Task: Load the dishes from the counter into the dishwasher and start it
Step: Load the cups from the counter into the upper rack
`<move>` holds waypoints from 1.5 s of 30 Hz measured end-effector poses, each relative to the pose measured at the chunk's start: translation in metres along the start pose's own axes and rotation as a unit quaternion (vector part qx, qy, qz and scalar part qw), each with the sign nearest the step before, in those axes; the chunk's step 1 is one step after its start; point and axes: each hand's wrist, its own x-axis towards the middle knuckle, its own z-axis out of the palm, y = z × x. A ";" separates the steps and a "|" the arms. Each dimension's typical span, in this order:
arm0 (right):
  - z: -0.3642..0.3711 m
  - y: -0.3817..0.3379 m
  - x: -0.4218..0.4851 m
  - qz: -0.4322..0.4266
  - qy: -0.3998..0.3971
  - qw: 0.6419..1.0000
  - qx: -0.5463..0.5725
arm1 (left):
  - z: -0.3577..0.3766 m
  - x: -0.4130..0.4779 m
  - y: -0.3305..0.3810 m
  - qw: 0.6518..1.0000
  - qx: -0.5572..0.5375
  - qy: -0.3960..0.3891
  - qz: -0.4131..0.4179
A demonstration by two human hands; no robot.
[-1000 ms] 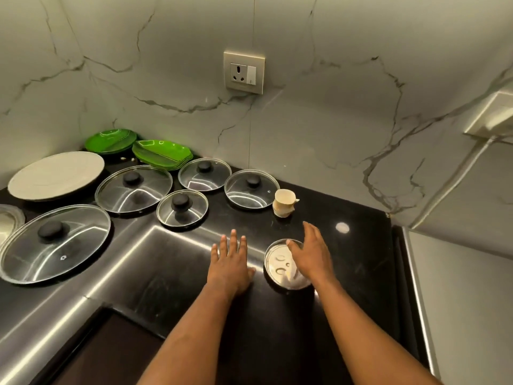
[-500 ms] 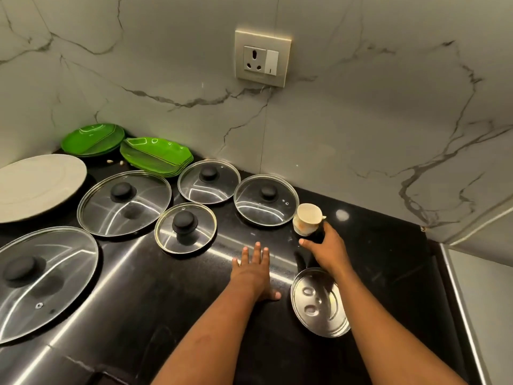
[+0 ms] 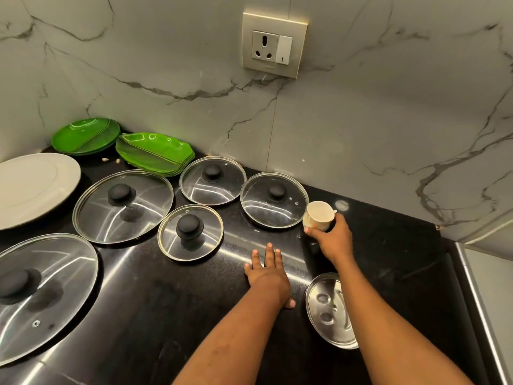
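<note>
At the table's far side, right hand [image 3: 331, 240] grips small cream cup [image 3: 319, 215]; left hand [image 3: 266, 270] lies flat, fingers straight, holding nothing.
Cup sits tipped, mouth toward camera, just beside nearest glass lid [image 3: 273, 200], fingers curled round its lower body. Likely ceramic: light, rigid, glazed so slick, chips if knocked on the lid rim; best held round the body or by the handle, which I can't make out clearly. Steel plate [image 3: 327, 309] lies near right forearm; other lids [image 3: 122, 204], green plates [image 3: 155, 152], white plate [image 3: 33, 184] spread left across black table [image 3: 388, 259].
</note>
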 end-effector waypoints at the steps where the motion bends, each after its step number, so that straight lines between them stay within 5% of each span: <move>1: -0.002 -0.001 -0.003 -0.002 0.005 1.000 0.004 | 0.000 0.001 0.001 1.000 0.002 0.001 0.000; 10: -0.023 0.004 -0.060 -0.027 0.045 0.996 0.071 | 0.004 -0.010 -0.007 0.998 -0.023 0.047 0.034; 17: -0.056 0.021 -0.127 -0.048 0.064 0.994 0.076 | 0.058 -0.045 -0.013 0.971 -0.074 0.217 0.063; 25: -0.098 0.049 -0.195 -0.078 0.040 0.995 0.050 | 0.115 -0.114 0.030 0.943 -0.057 0.320 0.076; 45: -0.169 0.141 -0.463 -0.096 0.031 0.994 0.049 | 0.309 -0.311 0.068 0.935 -0.044 0.343 0.078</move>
